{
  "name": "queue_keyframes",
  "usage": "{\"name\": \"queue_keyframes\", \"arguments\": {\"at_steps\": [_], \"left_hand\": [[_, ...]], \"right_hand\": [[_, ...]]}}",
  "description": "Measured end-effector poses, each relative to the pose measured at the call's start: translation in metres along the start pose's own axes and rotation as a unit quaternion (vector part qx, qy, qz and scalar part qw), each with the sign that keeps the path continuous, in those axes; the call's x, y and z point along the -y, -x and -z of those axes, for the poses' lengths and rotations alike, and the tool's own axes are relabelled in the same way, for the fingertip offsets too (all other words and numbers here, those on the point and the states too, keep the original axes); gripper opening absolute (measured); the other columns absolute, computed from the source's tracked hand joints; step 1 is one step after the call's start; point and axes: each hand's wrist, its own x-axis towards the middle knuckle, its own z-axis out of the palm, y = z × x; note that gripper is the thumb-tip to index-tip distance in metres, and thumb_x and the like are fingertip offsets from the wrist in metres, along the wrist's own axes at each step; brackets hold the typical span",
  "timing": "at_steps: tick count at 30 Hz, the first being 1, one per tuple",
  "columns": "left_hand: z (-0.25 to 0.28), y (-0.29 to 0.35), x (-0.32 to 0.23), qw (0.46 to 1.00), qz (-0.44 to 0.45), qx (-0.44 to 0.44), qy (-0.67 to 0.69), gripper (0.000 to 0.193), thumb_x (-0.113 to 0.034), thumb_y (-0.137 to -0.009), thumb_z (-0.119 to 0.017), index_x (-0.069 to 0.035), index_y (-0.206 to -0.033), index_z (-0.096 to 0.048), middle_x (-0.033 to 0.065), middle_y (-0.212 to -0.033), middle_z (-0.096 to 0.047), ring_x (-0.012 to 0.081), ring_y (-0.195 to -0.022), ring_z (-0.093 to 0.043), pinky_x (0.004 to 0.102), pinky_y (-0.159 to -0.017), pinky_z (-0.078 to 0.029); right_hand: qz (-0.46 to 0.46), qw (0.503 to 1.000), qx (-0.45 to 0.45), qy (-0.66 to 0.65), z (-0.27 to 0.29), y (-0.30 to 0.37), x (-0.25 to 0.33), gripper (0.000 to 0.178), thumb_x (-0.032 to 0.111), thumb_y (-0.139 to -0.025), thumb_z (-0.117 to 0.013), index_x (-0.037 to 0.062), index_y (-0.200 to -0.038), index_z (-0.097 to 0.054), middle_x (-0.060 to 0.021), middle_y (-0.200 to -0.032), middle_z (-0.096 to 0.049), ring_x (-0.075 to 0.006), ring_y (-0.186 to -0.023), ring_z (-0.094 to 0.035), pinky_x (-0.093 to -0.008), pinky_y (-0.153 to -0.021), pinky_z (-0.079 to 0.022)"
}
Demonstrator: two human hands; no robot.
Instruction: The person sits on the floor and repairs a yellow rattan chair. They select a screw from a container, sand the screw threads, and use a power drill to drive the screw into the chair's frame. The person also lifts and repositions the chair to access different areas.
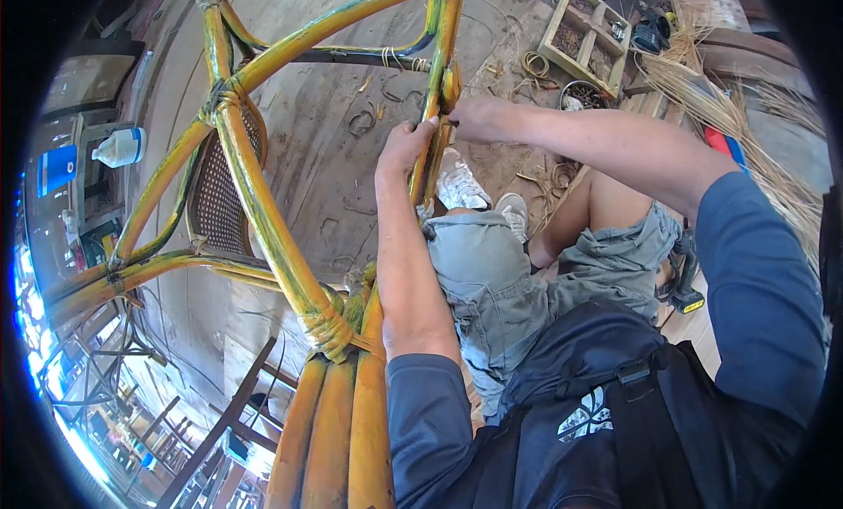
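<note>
A yellow-and-green stained rattan furniture frame (263,202) stands on my left, its joints wrapped with cane lashings (323,332). My left hand (406,147) is closed round an upright rattan pole (423,173) in front of my knee, thumb lying along it. Beside the same pole, at about the same height, my right hand (479,120) is closed. A small dark thing shows at its fingertips against the pole; what it is I cannot make out. Within the frame, farther left, is a woven cane panel (224,193).
A divided wooden box (569,42) of small parts, a round bowl (583,96) and a cane coil (535,65) lie ahead on the wooden floor (325,122). Long loose cane strips (694,96) spread at the right. A white bottle (120,147) and a blue container (58,171) stand far left.
</note>
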Motion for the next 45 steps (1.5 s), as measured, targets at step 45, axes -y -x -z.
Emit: {"name": "queue_keyframes", "arguments": {"at_steps": [45], "left_hand": [[-0.001, -0.008, 0.014, 1.000, 0.019, 0.000, -0.018, 0.055, -0.045, -0.081, -0.059, 0.007, -0.096, -0.062, 0.0126, -0.087, -0.063, 0.0171, -0.080, -0.055, 0.0321, -0.074, -0.044]], "right_hand": [[-0.028, 0.995, 0.024, 0.089, 0.013, 0.004, 0.020, 0.021, 0.014, -0.075, -0.054, 0.0021, -0.087, -0.067, -0.0174, -0.084, -0.066, -0.0301, -0.082, -0.065, -0.0389, -0.067, -0.051]]}}
